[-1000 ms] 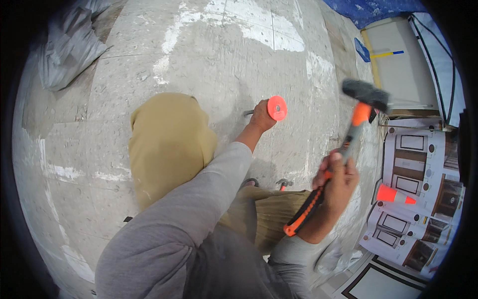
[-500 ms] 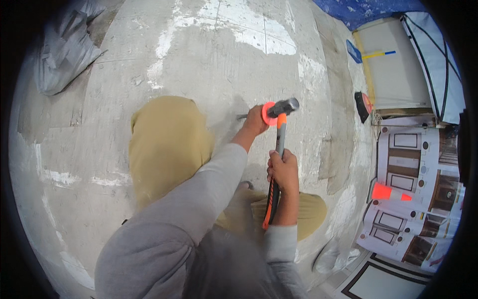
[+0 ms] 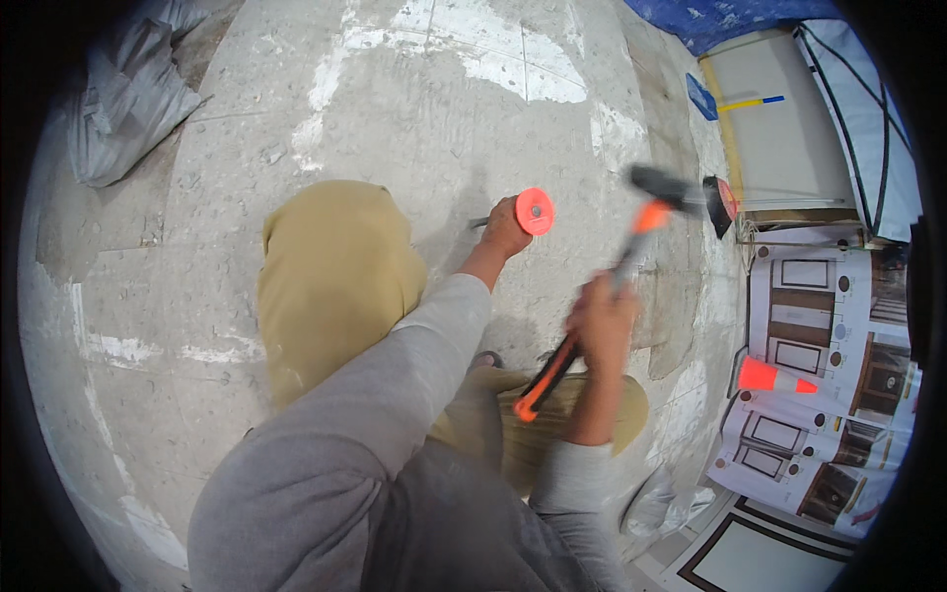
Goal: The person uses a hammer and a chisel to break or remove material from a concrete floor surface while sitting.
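My left hand (image 3: pixel 505 229) grips a steel chisel (image 3: pixel 479 223) with a round orange hand guard (image 3: pixel 534 211); its tip rests on the rough concrete floor (image 3: pixel 414 109). My right hand (image 3: pixel 602 321) is closed on the orange and black handle of a hammer (image 3: pixel 631 247). The dark hammer head (image 3: pixel 659 185) is blurred and raised to the right of the orange guard, apart from it. My knee in tan trousers (image 3: pixel 335 271) is bent up left of the chisel.
A grey sack (image 3: pixel 123 99) lies at the upper left. White boards (image 3: pixel 784 128), a blue tarp (image 3: pixel 730 20), a small orange cone-shaped piece (image 3: pixel 769 378) and printed sheets with door pictures (image 3: pixel 819 375) lie to the right. A crumpled plastic bag (image 3: pixel 656 508) sits by my right leg.
The hammer was raised, came down on the chisel's guard end half a second ago, and has now swung back up and to the right. My left hand has kept the chisel in place.
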A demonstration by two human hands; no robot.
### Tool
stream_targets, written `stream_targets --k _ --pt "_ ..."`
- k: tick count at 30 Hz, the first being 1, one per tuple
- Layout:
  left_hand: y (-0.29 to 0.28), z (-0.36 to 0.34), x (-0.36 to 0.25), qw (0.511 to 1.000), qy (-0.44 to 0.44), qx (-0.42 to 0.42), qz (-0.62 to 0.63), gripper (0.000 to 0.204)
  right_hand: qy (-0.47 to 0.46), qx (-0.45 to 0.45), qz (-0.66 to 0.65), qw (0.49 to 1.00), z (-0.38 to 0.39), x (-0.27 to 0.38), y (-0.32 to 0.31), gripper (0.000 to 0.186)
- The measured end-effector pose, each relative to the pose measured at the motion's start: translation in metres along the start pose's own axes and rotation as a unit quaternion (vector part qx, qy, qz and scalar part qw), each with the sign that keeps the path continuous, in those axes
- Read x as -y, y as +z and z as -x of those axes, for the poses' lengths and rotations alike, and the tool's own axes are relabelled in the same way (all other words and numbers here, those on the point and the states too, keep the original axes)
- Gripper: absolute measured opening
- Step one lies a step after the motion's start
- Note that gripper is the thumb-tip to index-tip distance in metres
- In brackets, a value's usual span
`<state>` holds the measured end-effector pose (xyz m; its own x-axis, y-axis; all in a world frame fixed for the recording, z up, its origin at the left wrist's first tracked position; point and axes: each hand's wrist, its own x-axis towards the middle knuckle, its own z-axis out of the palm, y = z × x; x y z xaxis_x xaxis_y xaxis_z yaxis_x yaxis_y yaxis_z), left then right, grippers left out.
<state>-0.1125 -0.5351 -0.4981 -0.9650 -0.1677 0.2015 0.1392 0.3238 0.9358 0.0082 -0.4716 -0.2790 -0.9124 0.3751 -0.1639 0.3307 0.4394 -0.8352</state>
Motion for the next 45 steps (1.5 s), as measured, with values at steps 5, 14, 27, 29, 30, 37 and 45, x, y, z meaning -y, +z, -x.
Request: stream_targets --k 5,14,27,29,30,37,45 --pt "-0.006 -0.010 -0.015 0.997 -0.002 0.073 0.038 0.021 0.168 0.135 -0.038 0.976 0.003 -0.043 0.007 0.021" --pt "0.021 0.035 -0.002 0.991 0.062 0.093 -0.076 0.023 0.159 0.066 -0.136 0.976 0.014 -0.050 -0.014 0.019" --pt "0.016 0.020 0.003 0.989 -0.021 0.121 -0.083 0.018 0.029 0.028 -0.162 0.986 0.028 0.016 -0.043 0.020" --pt "0.015 0.017 0.005 0.991 -0.015 0.115 -0.071 0.019 -0.041 -0.017 -0.168 0.985 0.033 0.044 -0.052 0.020" --pt "0.015 0.015 0.005 0.992 -0.011 0.111 -0.065 0.019 -0.078 -0.040 -0.171 0.981 0.032 0.051 -0.054 0.020" --pt "0.010 0.007 0.016 0.996 0.003 0.079 -0.037 0.020 0.037 0.033 0.042 0.998 0.015 -0.022 -0.002 0.018" --pt "0.010 0.021 0.012 0.992 0.033 0.099 -0.076 0.024 0.160 0.113 -0.109 0.974 0.014 -0.033 -0.020 0.019"
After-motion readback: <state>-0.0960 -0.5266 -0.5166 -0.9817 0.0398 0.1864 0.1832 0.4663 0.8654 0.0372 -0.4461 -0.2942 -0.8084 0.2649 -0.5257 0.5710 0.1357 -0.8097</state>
